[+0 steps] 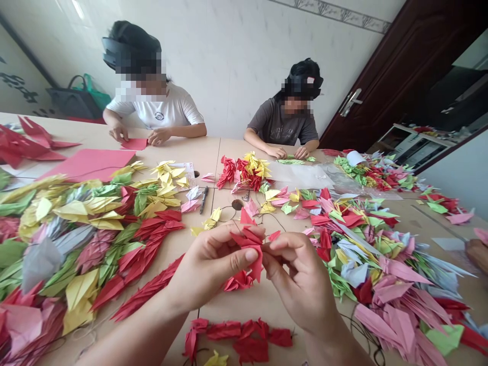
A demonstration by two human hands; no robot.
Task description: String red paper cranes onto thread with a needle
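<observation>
A red paper crane (249,249) is sitting between the person's two hands, raised above the bench (229,305). The left hand (208,267) is holding it in a narrow pinch, with the thumb and fingers closing on its near side, while the right hand (301,279) is gripping its other edge narrowly with curled fingers. A second red crane (237,281) is sitting just below, touching the held one. A row of red cranes (238,338) is lying on the bench beneath the hands, and a long strand of red cranes (147,290) is stretching beside the left forearm. Dark thread (267,216) is trailing across the bench ahead. A large heap of multicoloured paper cranes (381,269) is spreading to the right, and another heap (68,239) is lying to the left, near a pink paper sheet (89,163) and a black pen (204,199). Across the bench, a person in a white T-shirt (156,109) is pressing a red paper sheet (134,144), and a person in a grey T-shirt (282,122) is touching green paper cranes (290,160).
</observation>
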